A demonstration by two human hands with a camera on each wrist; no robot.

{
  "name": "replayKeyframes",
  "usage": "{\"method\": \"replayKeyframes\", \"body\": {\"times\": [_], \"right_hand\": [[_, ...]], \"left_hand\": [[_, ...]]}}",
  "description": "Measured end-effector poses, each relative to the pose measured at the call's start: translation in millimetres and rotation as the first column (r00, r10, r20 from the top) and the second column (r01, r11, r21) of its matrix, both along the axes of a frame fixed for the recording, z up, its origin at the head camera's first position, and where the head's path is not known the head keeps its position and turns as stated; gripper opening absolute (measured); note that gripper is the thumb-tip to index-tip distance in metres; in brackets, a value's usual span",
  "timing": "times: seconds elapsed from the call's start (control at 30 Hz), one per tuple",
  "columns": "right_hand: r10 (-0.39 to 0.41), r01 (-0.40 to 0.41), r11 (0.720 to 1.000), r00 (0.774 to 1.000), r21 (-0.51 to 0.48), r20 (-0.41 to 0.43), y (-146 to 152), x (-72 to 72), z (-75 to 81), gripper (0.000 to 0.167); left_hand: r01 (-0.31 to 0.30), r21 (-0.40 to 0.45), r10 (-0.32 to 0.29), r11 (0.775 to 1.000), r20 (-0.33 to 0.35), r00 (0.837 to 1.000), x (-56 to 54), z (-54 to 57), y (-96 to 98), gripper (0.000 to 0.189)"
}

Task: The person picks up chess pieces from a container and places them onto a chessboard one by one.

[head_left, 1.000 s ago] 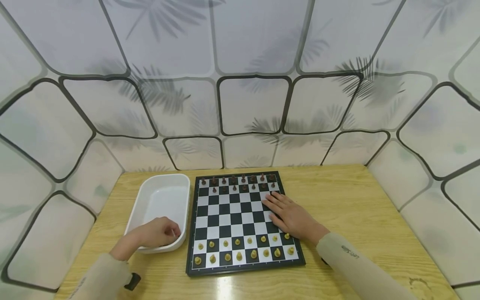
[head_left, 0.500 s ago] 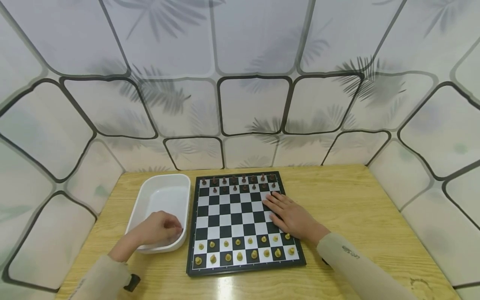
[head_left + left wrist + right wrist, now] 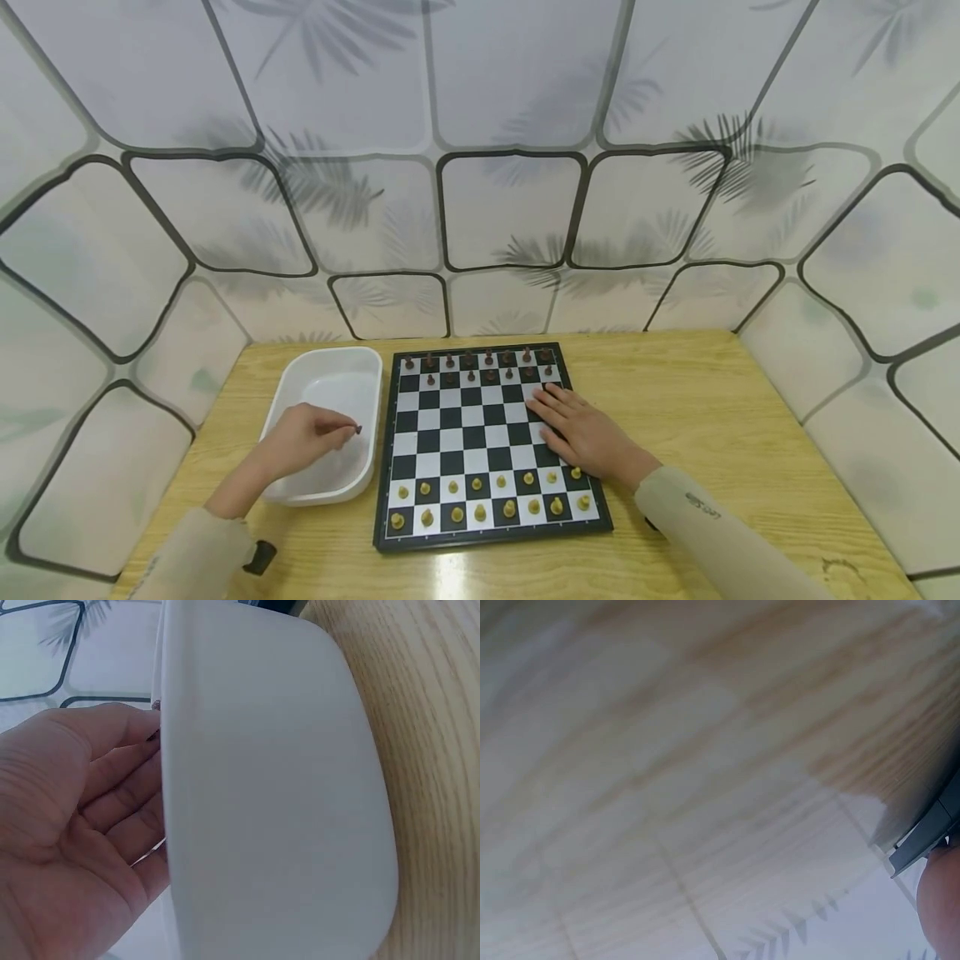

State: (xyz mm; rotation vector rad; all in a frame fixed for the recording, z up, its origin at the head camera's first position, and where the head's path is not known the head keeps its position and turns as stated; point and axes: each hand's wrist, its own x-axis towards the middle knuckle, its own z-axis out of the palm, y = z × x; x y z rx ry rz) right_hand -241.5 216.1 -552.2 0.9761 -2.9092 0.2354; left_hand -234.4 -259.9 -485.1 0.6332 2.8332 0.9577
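Over the white plastic tub [image 3: 377, 454], my left hand [image 3: 303, 437] pinches a small dark red chess piece [image 3: 357, 430] between thumb and fingertips. In the left wrist view the tub's wall [image 3: 277, 787] hides the fingertips and most of the piece. To the right lies a black-and-white chessboard [image 3: 472, 437]. Dark red chess pieces [image 3: 489, 358] stand in two rows at its far side, the second row starting one square in from the left. Yellow chess pieces [image 3: 480, 512] fill two near rows. My right hand [image 3: 588, 433] rests with straight fingers on the board's right edge.
The wooden table [image 3: 675, 383] carries the tub and board side by side, with a narrow gap between them. A patterned curtain wall [image 3: 510, 208] rises behind and along both sides. The right wrist view shows mostly blurred tabletop and the board's dark edge [image 3: 922, 840].
My left hand has risen from the tub's near right corner and moved slightly away from me, bringing the dark red chess piece into view. The right hand stays in place.
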Motion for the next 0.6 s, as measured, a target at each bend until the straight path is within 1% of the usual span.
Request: {"method": "replayKeyframes", "body": {"times": [0.13, 0.3, 0.47, 0.6], "right_hand": [[0.0, 0.0, 1.0, 1.0, 0.003, -0.001, -0.2, 0.3, 0.3, 0.058], [-0.002, 0.002, 1.0, 1.0, 0.001, 0.001, -0.5, 0.3, -0.2, 0.058], [-0.003, 0.003, 1.0, 1.0, 0.0, -0.008, -0.5, 0.1, -0.7, 0.058], [-0.004, 0.004, 1.0, 1.0, 0.002, -0.005, -0.5, 0.5, -0.2, 0.058]], "left_hand": [[-0.022, 0.016, 0.022, 1.0, -0.052, 0.998, -0.4, 0.4, 0.7, 0.014], [-0.055, 0.046, 0.06, 0.997, -0.114, 0.992, -0.5, 0.4, 3.0, 0.01], [-0.109, 0.065, 0.118, 0.992, -0.175, 0.977, -2.6, 1.7, 5.9, 0.007], [-0.138, 0.073, 0.151, 0.988, -0.22, 0.964, -6.3, 3.1, 8.2, 0.007]]}}
